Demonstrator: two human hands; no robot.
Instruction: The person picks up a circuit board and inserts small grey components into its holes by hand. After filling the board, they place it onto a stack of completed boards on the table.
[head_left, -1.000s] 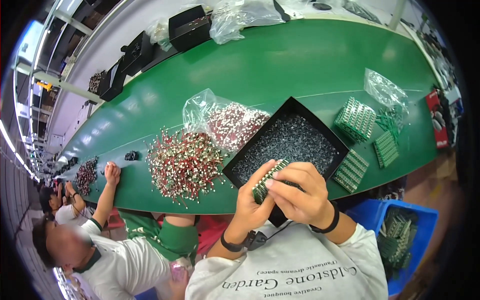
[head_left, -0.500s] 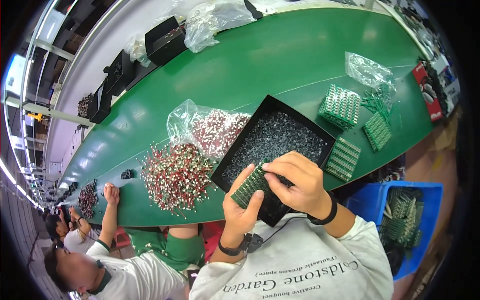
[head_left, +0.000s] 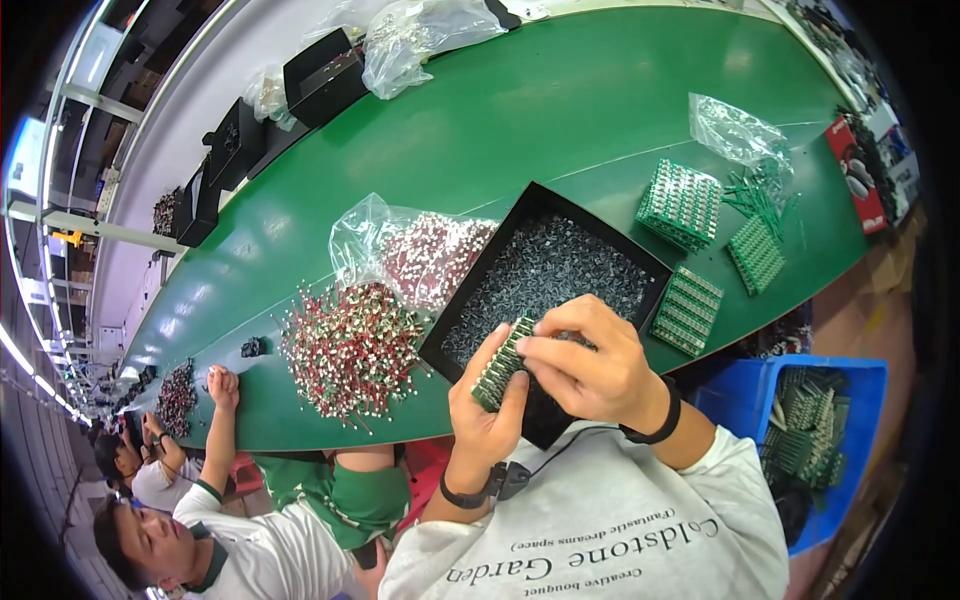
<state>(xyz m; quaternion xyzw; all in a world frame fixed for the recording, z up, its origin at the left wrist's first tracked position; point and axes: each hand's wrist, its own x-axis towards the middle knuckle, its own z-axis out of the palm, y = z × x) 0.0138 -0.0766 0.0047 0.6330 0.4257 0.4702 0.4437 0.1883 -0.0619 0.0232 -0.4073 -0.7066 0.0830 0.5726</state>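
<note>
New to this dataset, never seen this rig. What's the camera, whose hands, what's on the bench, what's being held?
No machine here: a fisheye camera worn on a person's head looks down at their bare hands, so straight edges bend. The left hand holds a small green circuit board; the right hand pinches at its top edge. Both work over a black tray of small dark parts on a long green table. Left of the tray lie a loose pile of red and white components and a clear bag of more. To the right are stacked green boards. Other workers sit at lower left.

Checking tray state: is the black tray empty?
No, the black tray is filled with small dark parts across its floor, behind the hands holding a green board.
</note>
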